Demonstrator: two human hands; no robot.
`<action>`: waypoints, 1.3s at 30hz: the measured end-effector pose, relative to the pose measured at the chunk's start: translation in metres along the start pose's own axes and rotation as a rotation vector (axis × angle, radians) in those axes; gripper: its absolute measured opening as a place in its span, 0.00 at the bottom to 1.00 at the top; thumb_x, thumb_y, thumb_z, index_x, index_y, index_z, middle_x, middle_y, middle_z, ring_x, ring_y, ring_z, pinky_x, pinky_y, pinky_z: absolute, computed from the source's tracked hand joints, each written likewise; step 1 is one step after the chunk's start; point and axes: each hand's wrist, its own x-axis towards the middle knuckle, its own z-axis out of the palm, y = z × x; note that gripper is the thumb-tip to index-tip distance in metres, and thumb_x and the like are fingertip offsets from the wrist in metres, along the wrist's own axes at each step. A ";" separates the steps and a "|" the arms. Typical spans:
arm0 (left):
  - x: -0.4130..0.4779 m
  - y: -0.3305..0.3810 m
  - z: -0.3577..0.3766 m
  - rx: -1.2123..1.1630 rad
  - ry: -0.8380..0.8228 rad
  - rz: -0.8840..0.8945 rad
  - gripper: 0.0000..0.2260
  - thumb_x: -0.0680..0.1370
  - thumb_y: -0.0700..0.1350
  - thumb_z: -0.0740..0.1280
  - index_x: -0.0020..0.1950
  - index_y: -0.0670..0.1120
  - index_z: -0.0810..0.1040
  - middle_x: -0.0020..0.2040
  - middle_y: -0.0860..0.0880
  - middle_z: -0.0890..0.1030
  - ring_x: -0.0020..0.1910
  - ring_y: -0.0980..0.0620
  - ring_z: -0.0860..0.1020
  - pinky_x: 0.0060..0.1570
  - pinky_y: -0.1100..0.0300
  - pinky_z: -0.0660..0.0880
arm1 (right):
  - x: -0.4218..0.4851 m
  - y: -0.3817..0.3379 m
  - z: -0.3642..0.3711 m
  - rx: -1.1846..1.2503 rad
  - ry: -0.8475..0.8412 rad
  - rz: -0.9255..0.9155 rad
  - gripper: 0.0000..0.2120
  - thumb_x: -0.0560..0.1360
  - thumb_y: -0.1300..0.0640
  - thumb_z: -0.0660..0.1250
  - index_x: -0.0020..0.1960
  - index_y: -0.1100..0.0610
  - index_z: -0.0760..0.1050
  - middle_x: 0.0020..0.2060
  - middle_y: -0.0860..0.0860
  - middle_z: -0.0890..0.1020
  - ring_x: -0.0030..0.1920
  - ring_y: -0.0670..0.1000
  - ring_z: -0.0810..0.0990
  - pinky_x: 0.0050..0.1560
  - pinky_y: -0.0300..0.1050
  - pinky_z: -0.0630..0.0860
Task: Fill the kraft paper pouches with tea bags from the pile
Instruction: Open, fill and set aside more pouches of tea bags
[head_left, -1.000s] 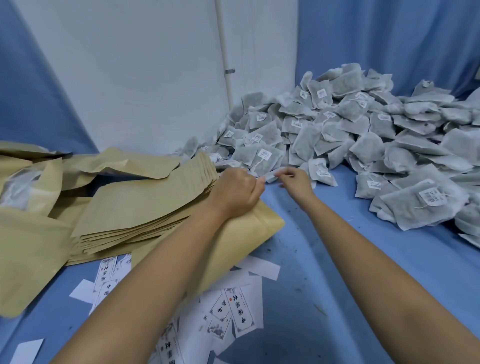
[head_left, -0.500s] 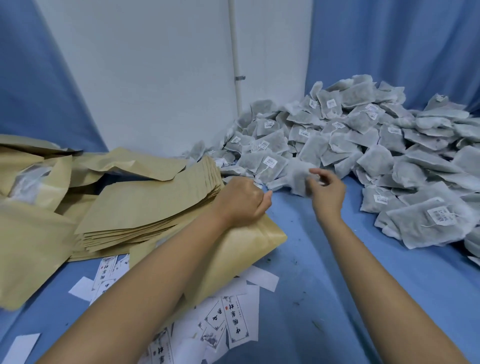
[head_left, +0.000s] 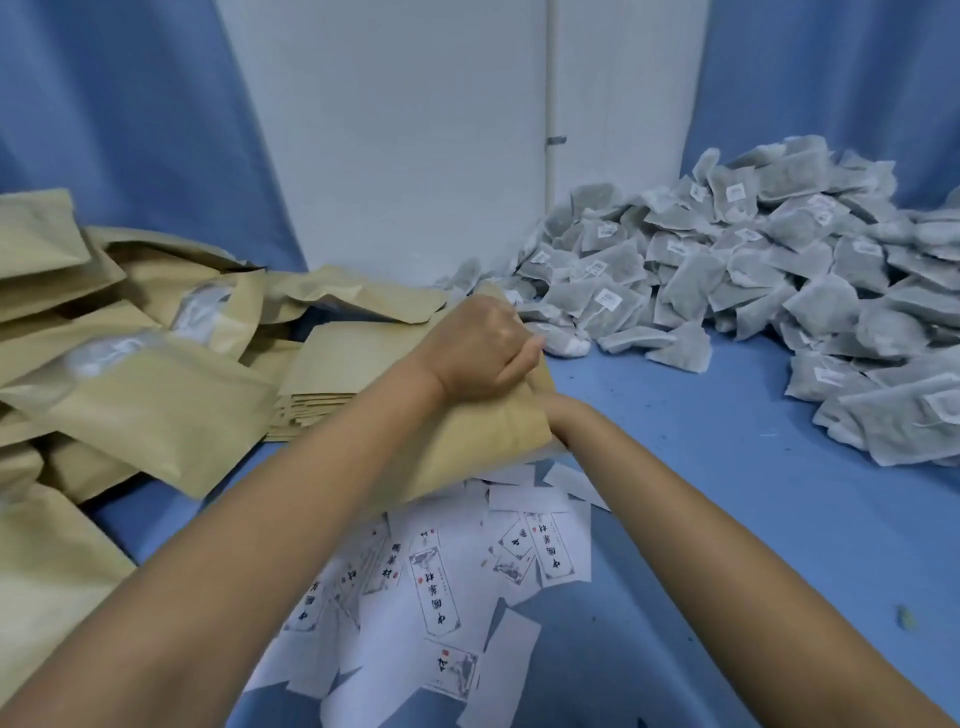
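L hand (head_left: 475, 353) grips pouch (head_left: 493, 441) mouth; R hand hidden inside it, grip can't tell. Pouch stack (head_left: 337, 364) left, tea bags (head_left: 753, 270) piled right, labels (head_left: 441, 597) below.

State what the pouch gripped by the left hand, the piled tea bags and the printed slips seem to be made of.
Held pouch: matte tan kraft paper, seemingly; it creases softly where gripped.
Tea bags: probably thin greyish-white mesh or nonwoven filter fabric; dark contents show through, and small white tags are attached.
Printed slips: plain matte white paper, lying flat, with cut edges and black print.
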 end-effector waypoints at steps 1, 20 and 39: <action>-0.010 -0.011 -0.009 0.037 -0.006 -0.022 0.26 0.78 0.47 0.47 0.32 0.38 0.78 0.28 0.41 0.78 0.28 0.42 0.73 0.32 0.50 0.72 | 0.004 -0.002 0.002 0.161 0.008 -0.095 0.13 0.81 0.64 0.57 0.63 0.64 0.72 0.47 0.46 0.77 0.53 0.44 0.76 0.49 0.34 0.67; -0.051 -0.027 -0.033 -0.006 0.103 -0.095 0.22 0.77 0.44 0.51 0.25 0.38 0.70 0.21 0.43 0.69 0.22 0.48 0.65 0.28 0.58 0.65 | 0.013 0.057 0.039 -0.477 0.131 0.018 0.15 0.74 0.64 0.65 0.30 0.56 0.69 0.26 0.50 0.71 0.28 0.49 0.68 0.30 0.38 0.65; -0.028 0.001 -0.005 -0.102 0.213 0.135 0.19 0.75 0.38 0.56 0.23 0.41 0.68 0.22 0.45 0.69 0.25 0.50 0.56 0.29 0.62 0.61 | -0.008 -0.021 0.028 -0.071 -0.039 0.059 0.14 0.81 0.70 0.49 0.58 0.65 0.71 0.35 0.43 0.61 0.34 0.36 0.60 0.32 0.19 0.65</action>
